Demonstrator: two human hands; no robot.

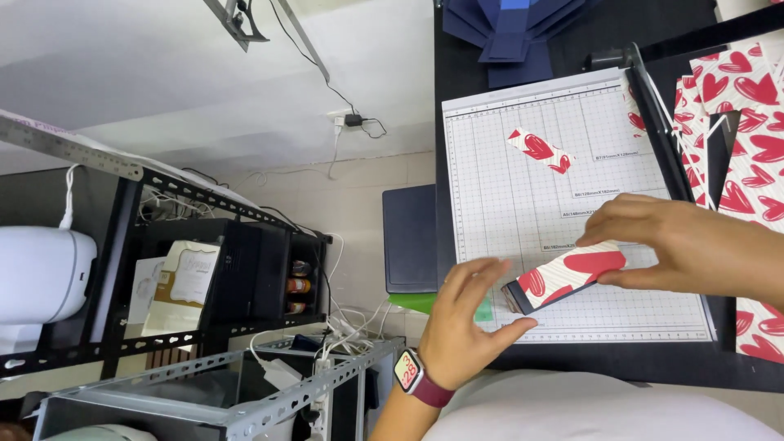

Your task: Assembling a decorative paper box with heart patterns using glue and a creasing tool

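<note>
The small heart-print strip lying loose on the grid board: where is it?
In the head view, the small strip lies on the cutter's grid board, upper part, beyond the right hand.

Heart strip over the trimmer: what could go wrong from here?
1. The right hand pinches only one end of the strip; the left hand is open and apart, so the free end may sag or twist.
2. The loose offcut lies on the grid mat and could get caught under later pieces.

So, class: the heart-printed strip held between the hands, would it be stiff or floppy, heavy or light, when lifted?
The heart-printed strip probably handles fairly stiffly: it spans unsupported from the right hand toward the left hand without sagging. It looks thin and light, pinched by fingertips alone. Flat-sided, it seems unlikely to roll on the cutting mat.
</note>
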